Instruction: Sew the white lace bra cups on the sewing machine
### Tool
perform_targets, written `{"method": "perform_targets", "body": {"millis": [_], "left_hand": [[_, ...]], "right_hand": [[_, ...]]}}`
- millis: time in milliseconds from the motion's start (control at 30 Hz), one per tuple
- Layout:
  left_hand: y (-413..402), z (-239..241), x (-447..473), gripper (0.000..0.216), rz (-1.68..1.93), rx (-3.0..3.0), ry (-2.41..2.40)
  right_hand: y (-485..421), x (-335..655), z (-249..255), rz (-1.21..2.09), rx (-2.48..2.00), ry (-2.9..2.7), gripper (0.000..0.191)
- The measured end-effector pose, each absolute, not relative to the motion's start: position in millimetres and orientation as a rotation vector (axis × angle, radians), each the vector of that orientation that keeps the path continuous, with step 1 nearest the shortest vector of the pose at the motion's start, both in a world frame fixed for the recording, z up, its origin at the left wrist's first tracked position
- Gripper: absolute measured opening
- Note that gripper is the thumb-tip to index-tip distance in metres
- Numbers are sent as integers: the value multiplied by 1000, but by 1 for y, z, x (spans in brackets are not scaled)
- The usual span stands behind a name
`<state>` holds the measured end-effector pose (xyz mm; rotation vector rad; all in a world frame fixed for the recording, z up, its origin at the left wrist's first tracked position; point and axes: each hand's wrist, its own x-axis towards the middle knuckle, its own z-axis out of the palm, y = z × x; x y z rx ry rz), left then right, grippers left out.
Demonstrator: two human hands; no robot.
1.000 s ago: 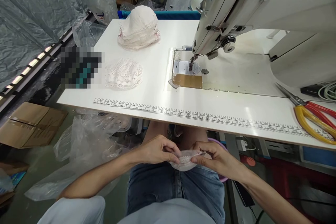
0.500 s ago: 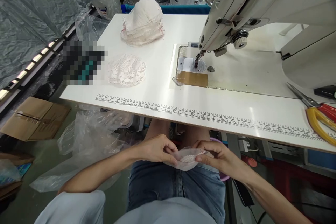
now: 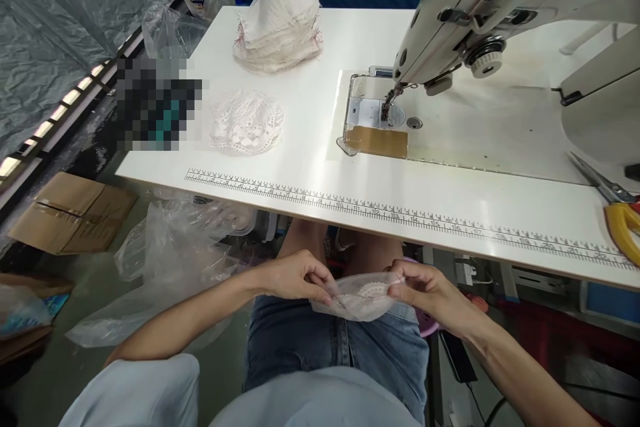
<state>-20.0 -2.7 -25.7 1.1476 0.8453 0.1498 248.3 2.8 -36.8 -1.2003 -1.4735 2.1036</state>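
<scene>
Above my lap, a sheer white piece of fabric (image 3: 357,300) with a lace patch is stretched between my two hands. My left hand (image 3: 300,278) pinches its left end between thumb and fingers. At the other end, my right hand (image 3: 423,287) grips the upper right corner, thumb below and fingers on top. On the white table, a piece of white lace (image 3: 247,123) lies flat at the left. Behind it sits a stack of white cup-shaped fabric pieces (image 3: 280,23) with frayed edges and reddish threads.
A sewing machine (image 3: 480,27) stands on the right of the table, its needle over the metal plate. Scissors (image 3: 613,197) with yellow and red handles lie at the right edge. A printed ruler (image 3: 350,203) runs along the front edge. A cardboard box (image 3: 73,213) and plastic bags (image 3: 170,273) are at the lower left.
My hands have drawn slightly apart, so the sheer fabric is pulled wider and flatter between them. The camera view has shifted a little, moving the table up and the machine right.
</scene>
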Motion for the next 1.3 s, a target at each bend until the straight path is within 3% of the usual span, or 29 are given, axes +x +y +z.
{"method": "perform_targets", "body": {"millis": [400, 633, 900, 1300], "left_hand": [[-4, -27, -26, 27, 153, 1133, 810], [-6, -32, -20, 39, 211, 1126, 744], [-7, -34, -7, 34, 223, 1090, 900], [-3, -27, -18, 27, 103, 1003, 736]], "right_hand": [[2, 245, -41, 2054, -1268, -1530, 36], [1, 243, -43, 2125, -1198, -1465, 31], [1, 248, -45, 2116, -1219, -1502, 35], [3, 235, -33, 2363, -946, -1470, 27]]}}
